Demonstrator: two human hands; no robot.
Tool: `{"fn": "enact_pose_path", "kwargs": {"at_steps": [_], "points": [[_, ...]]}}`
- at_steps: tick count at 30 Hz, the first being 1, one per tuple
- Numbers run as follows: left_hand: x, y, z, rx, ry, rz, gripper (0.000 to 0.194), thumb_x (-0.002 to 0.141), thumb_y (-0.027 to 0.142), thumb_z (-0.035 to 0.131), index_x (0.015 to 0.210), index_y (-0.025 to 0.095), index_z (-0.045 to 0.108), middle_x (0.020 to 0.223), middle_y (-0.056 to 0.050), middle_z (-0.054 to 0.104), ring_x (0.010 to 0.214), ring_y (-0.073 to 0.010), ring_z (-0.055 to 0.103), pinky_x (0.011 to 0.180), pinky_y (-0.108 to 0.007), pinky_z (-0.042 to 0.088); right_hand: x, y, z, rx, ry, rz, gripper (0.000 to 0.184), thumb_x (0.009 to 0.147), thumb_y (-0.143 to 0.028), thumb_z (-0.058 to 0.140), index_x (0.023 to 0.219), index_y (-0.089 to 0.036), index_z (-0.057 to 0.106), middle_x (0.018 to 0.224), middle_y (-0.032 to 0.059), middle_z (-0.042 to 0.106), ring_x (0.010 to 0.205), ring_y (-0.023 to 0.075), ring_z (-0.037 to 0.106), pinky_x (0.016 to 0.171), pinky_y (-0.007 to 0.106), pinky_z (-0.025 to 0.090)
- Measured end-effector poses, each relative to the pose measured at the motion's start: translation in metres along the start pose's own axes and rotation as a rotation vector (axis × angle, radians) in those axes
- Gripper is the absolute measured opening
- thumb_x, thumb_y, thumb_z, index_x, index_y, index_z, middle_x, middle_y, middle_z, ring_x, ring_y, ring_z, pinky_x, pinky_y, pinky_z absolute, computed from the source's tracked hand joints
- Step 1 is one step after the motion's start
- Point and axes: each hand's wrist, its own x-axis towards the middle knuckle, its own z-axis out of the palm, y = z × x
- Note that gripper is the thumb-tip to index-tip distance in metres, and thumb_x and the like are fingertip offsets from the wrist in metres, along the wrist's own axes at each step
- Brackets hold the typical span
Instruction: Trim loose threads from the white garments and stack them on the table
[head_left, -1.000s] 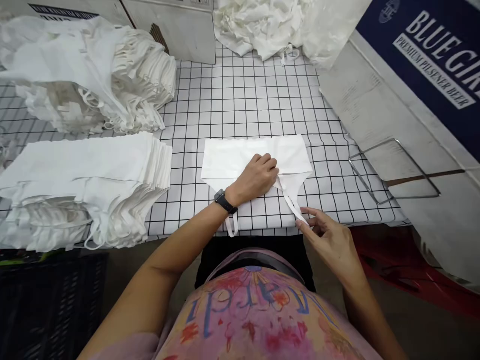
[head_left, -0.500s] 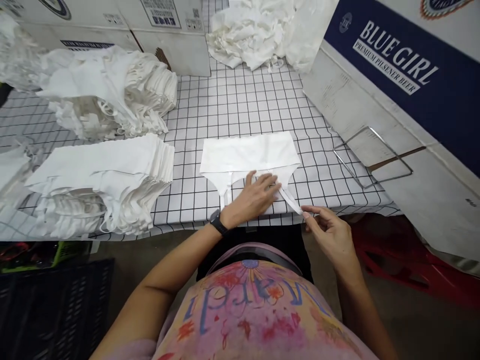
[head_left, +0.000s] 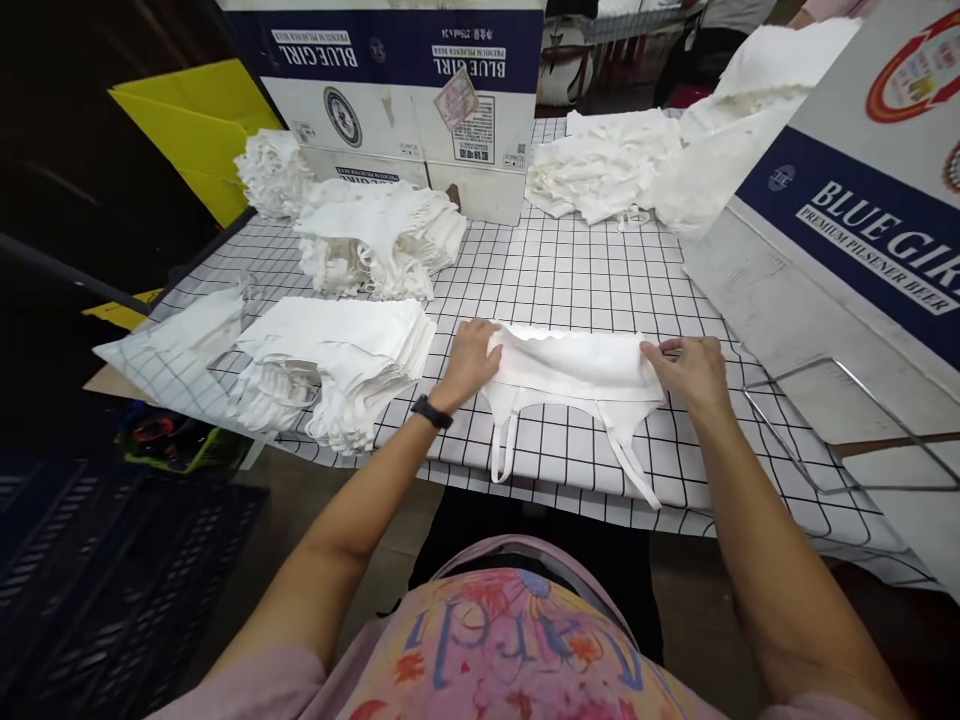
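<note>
A white fabric piece (head_left: 574, 365) with two dangling straps lies on the checked table cover (head_left: 570, 270) in front of me. My left hand (head_left: 471, 358) grips its left end with curled fingers, and the cloth rises a little there. My right hand (head_left: 688, 367) holds the right end, fingers closed on the edge. The straps (head_left: 626, 460) trail toward the table's near edge. A black watch sits on my left wrist.
A neat stack of folded white pieces (head_left: 337, 355) lies left of my left hand, with a looser pile (head_left: 379, 240) behind it. Blue Girl cartons (head_left: 420, 90) stand at the back and right (head_left: 847, 260). More white cloth (head_left: 600, 175) lies far right. A wire frame (head_left: 847, 430) rests at right.
Both hands left the strap near the table edge and moved apart to the two ends of the piece, lifting it slightly. The camera view has tilted up.
</note>
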Motion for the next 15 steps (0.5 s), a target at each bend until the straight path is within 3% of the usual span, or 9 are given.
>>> {"fn": "enact_pose_path", "kwargs": {"at_steps": [3, 7, 10, 15], "points": [[0.031, -0.019, -0.007, 0.021, -0.078, -0.193, 0.042, 0.087, 0.019, 0.066, 0.129, 0.014, 0.062, 0.133, -0.017, 0.061, 0.127, -0.0335, 0.056, 0.109, -0.051, 0.047, 0.014, -0.006, 0.013, 0.004, -0.103, 0.04, 0.036, 0.072, -0.045, 0.074, 0.093, -0.016, 0.068, 0.114, 0.018, 0.059, 0.103, 0.0309, 0.06, 0.097, 0.046, 0.048], [0.052, -0.023, -0.006, -0.039, -0.114, -0.276, 0.037, 0.084, 0.022, 0.069, 0.12, 0.017, 0.062, 0.126, -0.014, 0.062, 0.115, -0.029, 0.062, 0.1, -0.045, 0.05, 0.019, -0.005, 0.018, 0.041, -0.04, 0.053, 0.038, 0.072, -0.035, 0.068, 0.105, -0.016, 0.063, 0.105, 0.0135, 0.061, 0.1, 0.0294, 0.058, 0.097, 0.046, 0.048], [0.058, -0.021, -0.005, -0.09, -0.139, -0.342, 0.027, 0.08, 0.018, 0.069, 0.106, 0.02, 0.064, 0.107, -0.007, 0.068, 0.104, -0.0254, 0.064, 0.095, -0.041, 0.05, 0.024, -0.002, 0.018, 0.053, -0.035, 0.056, 0.027, 0.072, -0.029, 0.064, 0.096, -0.018, 0.065, 0.094, 0.011, 0.064, 0.094, 0.028, 0.06, 0.098, 0.046, 0.048], [0.062, -0.017, -0.005, -0.152, -0.142, -0.416, 0.021, 0.072, 0.01, 0.07, 0.09, 0.02, 0.064, 0.09, -0.002, 0.07, 0.095, -0.0244, 0.065, 0.093, -0.042, 0.046, 0.031, -0.005, 0.017, 0.07, -0.058, 0.047, 0.018, 0.07, -0.036, 0.068, 0.077, -0.02, 0.067, 0.082, 0.0087, 0.067, 0.086, 0.0273, 0.061, 0.09, 0.044, 0.05]]}}
